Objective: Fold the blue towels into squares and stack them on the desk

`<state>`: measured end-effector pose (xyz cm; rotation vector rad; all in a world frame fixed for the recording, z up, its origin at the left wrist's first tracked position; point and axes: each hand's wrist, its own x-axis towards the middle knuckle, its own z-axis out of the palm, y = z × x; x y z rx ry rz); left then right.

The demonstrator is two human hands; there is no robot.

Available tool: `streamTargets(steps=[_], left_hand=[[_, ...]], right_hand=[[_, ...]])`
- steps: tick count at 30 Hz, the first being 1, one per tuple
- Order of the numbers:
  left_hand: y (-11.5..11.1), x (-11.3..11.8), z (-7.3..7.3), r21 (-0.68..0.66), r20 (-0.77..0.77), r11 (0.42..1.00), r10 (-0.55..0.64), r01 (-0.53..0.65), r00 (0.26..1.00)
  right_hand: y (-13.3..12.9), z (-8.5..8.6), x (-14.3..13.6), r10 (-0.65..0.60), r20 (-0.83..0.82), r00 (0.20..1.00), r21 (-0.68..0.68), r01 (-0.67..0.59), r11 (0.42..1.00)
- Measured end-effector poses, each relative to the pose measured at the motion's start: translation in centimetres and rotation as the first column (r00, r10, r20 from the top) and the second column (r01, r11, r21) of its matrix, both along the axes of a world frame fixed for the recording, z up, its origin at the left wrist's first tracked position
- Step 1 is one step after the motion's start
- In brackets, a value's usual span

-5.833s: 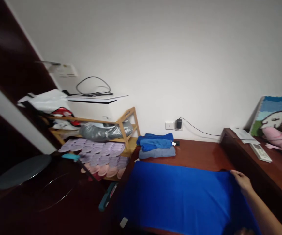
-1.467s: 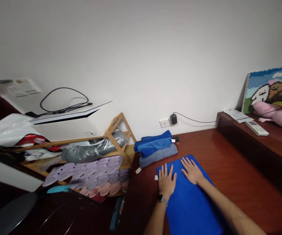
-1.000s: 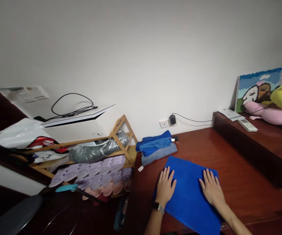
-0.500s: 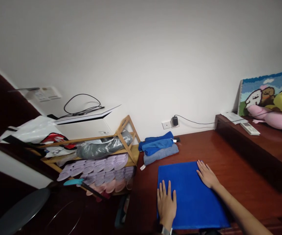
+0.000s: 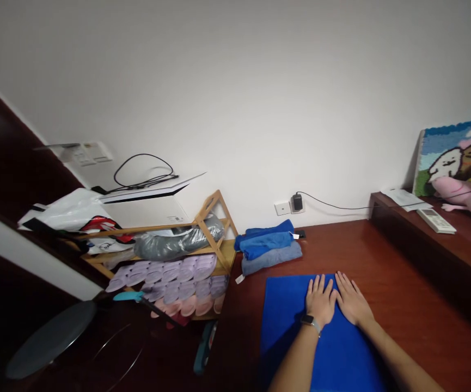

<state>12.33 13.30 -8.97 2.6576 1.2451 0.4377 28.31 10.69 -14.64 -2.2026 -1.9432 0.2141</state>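
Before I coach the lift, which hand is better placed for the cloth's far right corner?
Probably the right hand: its fingertips lie at that corner of the blue cloth; the left hand rests farther left.

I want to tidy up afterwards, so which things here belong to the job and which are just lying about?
Job:
- blue cloth, under left hand and right hand
- cloth pile, probably

Lying about:
- remote
- pink toy
- picture
- slippers
- white box
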Motion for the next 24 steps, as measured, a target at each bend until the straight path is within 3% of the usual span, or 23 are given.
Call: streamTargets(steps=[3,9,12,18,24], left_hand=[[1.1,-2.1,-1.4,-0.007,-0.018,0.997,0.082,-0.083,0.996],[4.3,-14.2,-1.7,0.053,-0.146,0.931,0.364,-0.36,0.92],[5.6,-17.7,-1.6,0.079,-0.189,0.922,0.386,-0.378,0.903],[6.5,-17.7,-2.0,0.111,-0.165,0.918,0.395,-0.381,0.904],[6.3,-18.2,-2.8,0.138,-0.145,0.892,0.449,-0.431,0.882]], right_hand=[[-0.2,0.2,-0.1,-0.027,0.024,0.999,0.009,0.027,1.0],[-0.3,0.4,-0.3,-0.054,0.006,0.998,0.004,0.054,0.999],[0.2,0.3,-0.2,-0.061,-0.002,0.998,-0.015,0.061,0.998],[1.5,1.1,0.1,-0.052,-0.014,0.999,-0.112,0.05,0.992],[2.1,1.2,0.3,-0.029,-0.036,0.999,-0.076,0.027,0.997]])
